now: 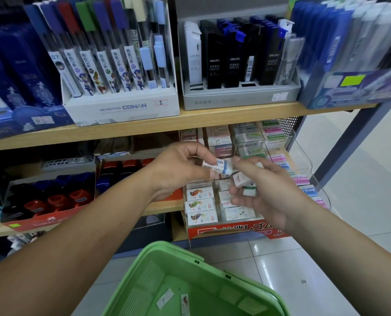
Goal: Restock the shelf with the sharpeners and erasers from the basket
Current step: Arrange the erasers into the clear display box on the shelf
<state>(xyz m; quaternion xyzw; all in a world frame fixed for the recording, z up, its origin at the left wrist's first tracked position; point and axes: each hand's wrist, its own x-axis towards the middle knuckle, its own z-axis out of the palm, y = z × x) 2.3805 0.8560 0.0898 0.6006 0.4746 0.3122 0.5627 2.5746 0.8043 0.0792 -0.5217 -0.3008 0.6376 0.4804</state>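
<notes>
My left hand [178, 169] pinches a white eraser with a blue band [220, 168] in front of the lower shelf. Beside it, my right hand [258, 190] holds a small bunch of white erasers [244, 183], one with a green edge. Both hands hover above the red eraser display box [235, 231], whose rows hold wrapped erasers with fish pictures [200, 205]. The green basket [185, 254] sits low in the middle; two wrapped erasers [175, 299] lie on its bottom.
A clear rack of pink, blue and green labelled erasers [279, 160] stands right of my hands. Red and blue sharpeners [57, 199] fill a box at lower left. Pencil lead boxes [121, 65] line the upper wooden shelf [144, 126]. Tiled floor [361, 201] lies right.
</notes>
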